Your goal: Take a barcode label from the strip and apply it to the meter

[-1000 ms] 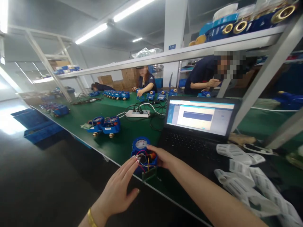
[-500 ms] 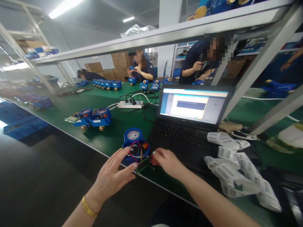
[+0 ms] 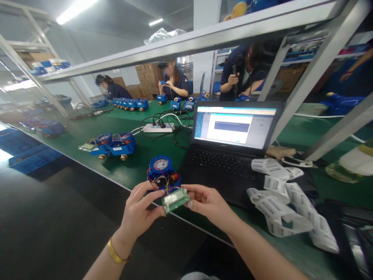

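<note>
A small green circuit board with a pale display (image 3: 175, 199) is held face-up between both hands, just in front of a blue water meter (image 3: 162, 172) at the near edge of the green bench (image 3: 140, 155). Coloured wires run from the meter's open housing to the board. My left hand (image 3: 139, 213) pinches the board's left end with fingers curled. My right hand (image 3: 209, 204) grips its right end.
An open laptop (image 3: 230, 144) stands right of the meter, with strips of barcode labels (image 3: 285, 206) beside it. Two more blue meters (image 3: 112, 144) lie to the left, a power strip (image 3: 157, 127) behind. Three people work across the bench under a metal shelf (image 3: 204, 42).
Both hands have lifted the circuit board off the bench edge and turned it display-up between them. The camera has tilted down a little.
</note>
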Motion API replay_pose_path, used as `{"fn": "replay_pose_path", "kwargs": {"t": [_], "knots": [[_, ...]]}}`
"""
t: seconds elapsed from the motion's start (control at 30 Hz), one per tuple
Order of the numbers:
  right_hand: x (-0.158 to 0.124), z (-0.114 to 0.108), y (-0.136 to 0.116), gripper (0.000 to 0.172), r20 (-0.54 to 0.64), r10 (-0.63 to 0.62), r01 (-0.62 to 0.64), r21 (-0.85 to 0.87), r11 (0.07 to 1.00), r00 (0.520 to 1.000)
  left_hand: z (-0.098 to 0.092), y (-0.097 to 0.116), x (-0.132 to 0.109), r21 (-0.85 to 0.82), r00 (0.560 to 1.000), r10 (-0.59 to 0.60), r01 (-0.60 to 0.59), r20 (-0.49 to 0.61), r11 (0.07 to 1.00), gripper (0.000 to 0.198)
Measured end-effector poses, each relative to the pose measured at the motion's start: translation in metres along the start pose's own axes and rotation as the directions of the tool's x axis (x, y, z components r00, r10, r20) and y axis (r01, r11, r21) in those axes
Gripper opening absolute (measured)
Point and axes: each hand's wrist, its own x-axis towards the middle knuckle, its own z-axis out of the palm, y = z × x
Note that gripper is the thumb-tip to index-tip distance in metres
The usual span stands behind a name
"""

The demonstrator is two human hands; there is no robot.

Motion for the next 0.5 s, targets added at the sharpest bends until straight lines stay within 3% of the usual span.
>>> {"fn": "replay_pose_path", "kwargs": {"t": [0.1,0.23,0.5], "knots": [[0.006,0.003,-0.003,0.057,-0.079,0.003,-0.009,-0.068,0.998,0.997,0.003,0.010,0.012,-0.113,0.974,-0.219,0.213,-0.050,0.971,0.024],[0.011,0.007,-0.008,0.062,-0.110,0.030,-0.041,-0.097,0.994,0.993,0.006,0.017,0.026,-0.131,0.891,-0.448,0.437,-0.074,0.890,0.038],[0.007,0.009,-0.012,0.065,-0.086,0.052,-0.059,-0.082,0.995,0.995,0.004,0.018,0.029,-0.125,0.840,-0.541,0.533,-0.041,0.837,0.038]]}}
